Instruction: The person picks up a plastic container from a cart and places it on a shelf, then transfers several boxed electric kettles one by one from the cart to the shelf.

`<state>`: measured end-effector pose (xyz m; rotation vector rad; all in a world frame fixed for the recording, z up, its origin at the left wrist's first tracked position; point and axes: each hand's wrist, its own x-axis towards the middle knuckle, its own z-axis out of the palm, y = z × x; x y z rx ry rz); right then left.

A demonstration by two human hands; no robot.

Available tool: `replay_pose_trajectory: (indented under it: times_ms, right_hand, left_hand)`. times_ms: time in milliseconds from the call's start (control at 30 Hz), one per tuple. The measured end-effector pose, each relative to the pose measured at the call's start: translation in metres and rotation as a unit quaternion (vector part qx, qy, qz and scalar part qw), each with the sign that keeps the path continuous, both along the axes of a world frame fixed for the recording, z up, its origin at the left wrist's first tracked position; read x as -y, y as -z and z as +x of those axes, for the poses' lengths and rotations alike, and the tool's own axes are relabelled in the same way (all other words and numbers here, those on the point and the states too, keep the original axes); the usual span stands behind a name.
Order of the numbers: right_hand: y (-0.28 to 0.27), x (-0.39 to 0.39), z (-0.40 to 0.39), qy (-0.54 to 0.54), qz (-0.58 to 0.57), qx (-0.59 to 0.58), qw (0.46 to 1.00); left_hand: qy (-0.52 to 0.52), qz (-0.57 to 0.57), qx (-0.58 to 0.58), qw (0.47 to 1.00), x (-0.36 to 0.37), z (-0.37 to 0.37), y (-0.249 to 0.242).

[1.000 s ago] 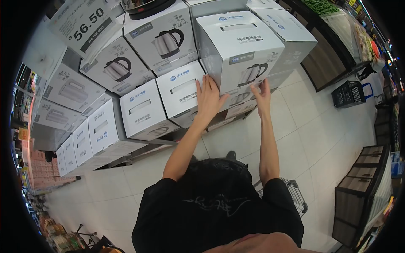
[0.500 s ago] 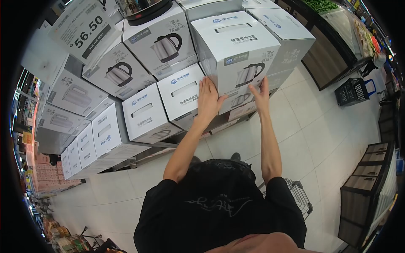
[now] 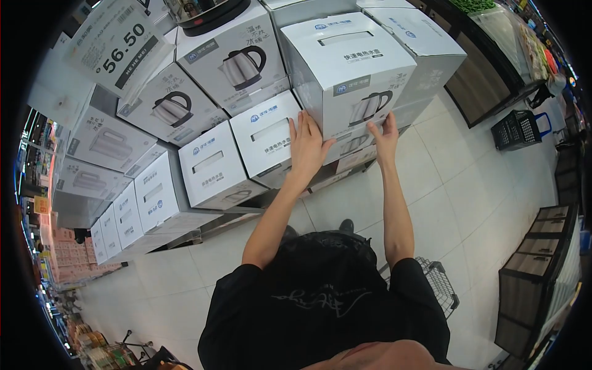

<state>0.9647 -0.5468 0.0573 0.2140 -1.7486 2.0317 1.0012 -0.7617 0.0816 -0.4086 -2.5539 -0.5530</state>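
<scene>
A white cardboard box with a kettle picture [image 3: 353, 74] stands upright on the stack in front of me. My left hand [image 3: 307, 147] is at its lower left front corner, fingers stretched along the side and thumb across the front. At the lower right front corner, my right hand [image 3: 386, 139] has its thumb on the front face and its fingers around the edge, partly hidden. Just left of my left hand sits a lower kettle box [image 3: 262, 132]. Another white box [image 3: 425, 46] adjoins the held one on the right.
More kettle boxes [image 3: 213, 166] fill the display to the left. A display kettle [image 3: 206, 12] stands on top near a price sign [image 3: 114, 49]. A wire shopping cart [image 3: 441, 287] is close on my right; a dark basket [image 3: 517, 131] lies farther off. Wood-panelled counters [image 3: 533, 271] line the right.
The view has shifted slightly, and the box between my hands looks marginally larger and farther right. Both hands keep their places at its lower corners.
</scene>
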Motion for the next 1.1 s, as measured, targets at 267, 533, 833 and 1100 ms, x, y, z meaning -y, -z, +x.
replay_pose_trajectory:
  times_ms: [267,533,833,1100]
  right_hand:
    - [0.009,-0.003,-0.005,-0.011,0.001,-0.01,1.0]
    - [0.018,-0.005,-0.007,0.017,0.021,-0.003,1.0]
    - [0.022,-0.006,-0.01,0.059,0.021,-0.011,0.998]
    - [0.025,-0.008,-0.012,0.072,0.026,0.004,0.997]
  left_hand:
    - [0.0,0.009,-0.017,1.0,0.0,-0.001,0.002]
    - [0.005,0.012,-0.029,0.999,-0.002,-0.001,0.002]
    - [0.014,0.025,-0.004,1.0,-0.002,0.001,-0.003]
    - [0.036,0.049,0.014,0.998,0.001,0.0,-0.004]
